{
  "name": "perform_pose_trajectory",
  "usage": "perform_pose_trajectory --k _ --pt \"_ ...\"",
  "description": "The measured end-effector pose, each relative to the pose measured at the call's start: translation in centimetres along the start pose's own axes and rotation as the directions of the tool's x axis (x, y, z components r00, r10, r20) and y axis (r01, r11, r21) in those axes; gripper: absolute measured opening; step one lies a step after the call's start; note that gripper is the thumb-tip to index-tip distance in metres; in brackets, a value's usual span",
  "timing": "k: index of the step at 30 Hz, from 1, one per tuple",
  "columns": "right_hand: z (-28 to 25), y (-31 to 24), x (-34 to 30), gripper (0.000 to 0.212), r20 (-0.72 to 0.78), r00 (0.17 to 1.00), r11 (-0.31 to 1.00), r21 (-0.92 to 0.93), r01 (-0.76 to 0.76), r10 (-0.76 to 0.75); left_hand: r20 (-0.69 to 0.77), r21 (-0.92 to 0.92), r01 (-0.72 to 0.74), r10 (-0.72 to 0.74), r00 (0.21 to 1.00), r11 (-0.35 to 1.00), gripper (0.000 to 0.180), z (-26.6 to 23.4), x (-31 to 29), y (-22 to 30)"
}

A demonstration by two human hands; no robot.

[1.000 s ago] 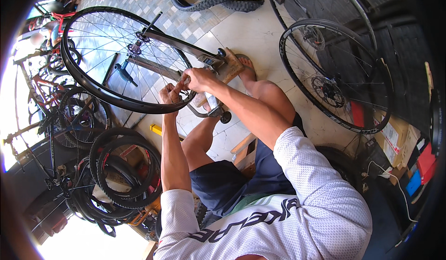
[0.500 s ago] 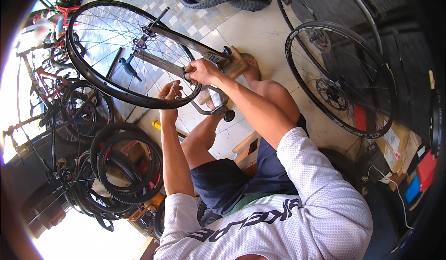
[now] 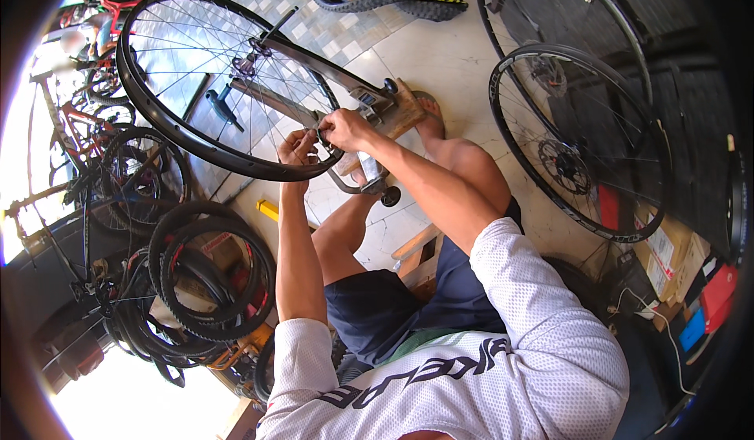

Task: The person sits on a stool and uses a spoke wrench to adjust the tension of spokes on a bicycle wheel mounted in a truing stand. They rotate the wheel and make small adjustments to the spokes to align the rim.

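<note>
A bare black bicycle wheel [image 3: 169,135] with thin spokes and no tyre is mounted in a metal truing stand [image 3: 334,64] on a wooden base. My left hand [image 3: 298,149] reaches inside the rim at its near side, fingers pinched together among the spokes. Right beside it, my right hand [image 3: 345,130] has thumb and fingertips closed at the near end of the wheel. The fingertips of both hands nearly meet. What they pinch is too small to make out. Below them the stand's curved caliper arm [image 3: 343,186] shows, with a black knob [image 3: 390,196].
A blue-handled tool [image 3: 222,108] is visible past the spokes. Two more wheels [image 3: 503,137] lean at the right. Loose tyres [image 3: 169,263] pile up at the left, near parked bicycles [image 3: 75,122]. Another tyre [image 3: 377,1] lies on the far floor. Cardboard boxes [image 3: 667,255] stand at the right.
My left hand has moved slightly right and up, closer to my right hand. My right hand has shifted a little right and down. The view has shifted slightly.
</note>
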State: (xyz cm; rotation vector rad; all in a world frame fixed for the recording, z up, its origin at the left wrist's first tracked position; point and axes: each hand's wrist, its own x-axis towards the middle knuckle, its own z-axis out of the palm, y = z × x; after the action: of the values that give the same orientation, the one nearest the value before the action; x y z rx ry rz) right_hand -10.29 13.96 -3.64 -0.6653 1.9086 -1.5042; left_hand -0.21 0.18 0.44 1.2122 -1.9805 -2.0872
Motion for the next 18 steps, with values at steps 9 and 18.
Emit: perform_pose_trajectory --k 9,18 --pt "0.3 -1.6 -1.0 0.042 -0.032 0.999 0.983 -0.18 0.024 -0.03 0.161 -0.094 0.132 -0.116 0.98 0.987 0.028 -0.8 -0.1 -0.3" --pt "-1.7 -5.0 -3.0 0.04 0.08 0.996 0.949 -0.316 -0.003 0.03 0.065 0.407 0.056 -0.09 0.994 0.912 0.022 -2.4 0.9 0.4"
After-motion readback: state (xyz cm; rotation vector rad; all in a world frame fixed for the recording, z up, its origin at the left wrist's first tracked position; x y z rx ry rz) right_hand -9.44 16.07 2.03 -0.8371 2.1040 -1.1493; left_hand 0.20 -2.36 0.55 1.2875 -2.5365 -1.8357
